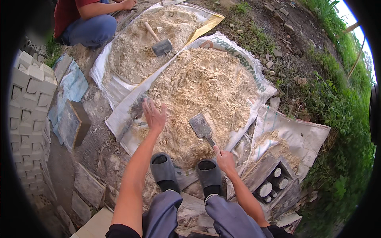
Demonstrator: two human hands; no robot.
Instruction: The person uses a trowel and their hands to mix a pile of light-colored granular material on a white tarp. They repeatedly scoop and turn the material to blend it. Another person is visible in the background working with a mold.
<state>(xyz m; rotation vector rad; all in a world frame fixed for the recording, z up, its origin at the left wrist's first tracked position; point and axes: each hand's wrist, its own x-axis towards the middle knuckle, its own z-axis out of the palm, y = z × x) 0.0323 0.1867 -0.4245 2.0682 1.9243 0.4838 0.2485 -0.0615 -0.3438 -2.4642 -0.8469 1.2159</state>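
Observation:
My right hand (pixel 225 160) is closed around the handle of a flat trowel (pixel 200 125) with a grey rectangular blade. The blade lies on the near part of a heap of crumbly, pale yellow rubble (pixel 208 81). Fingers spread, my left hand (pixel 155 116) is over the heap's left edge, beside a dusty patch of the white woven sack (pixel 116 123) under it. Whether its palm touches the rubble I cannot tell. On a second rubble-covered sack (pixel 99 68), farther off, rests a mallet (pixel 161 47) with a dark head and wooden handle.
My feet in grey slippers (pixel 163 169) stand at the heap's near edge. Pale patterned blocks (pixel 29 93) are stacked at left, near a blue sheet (pixel 73 89) and boards (pixel 71 125). A wooden box (pixel 260 168) with round pieces sits at right. Another person (pixel 89 31) squats at upper left.

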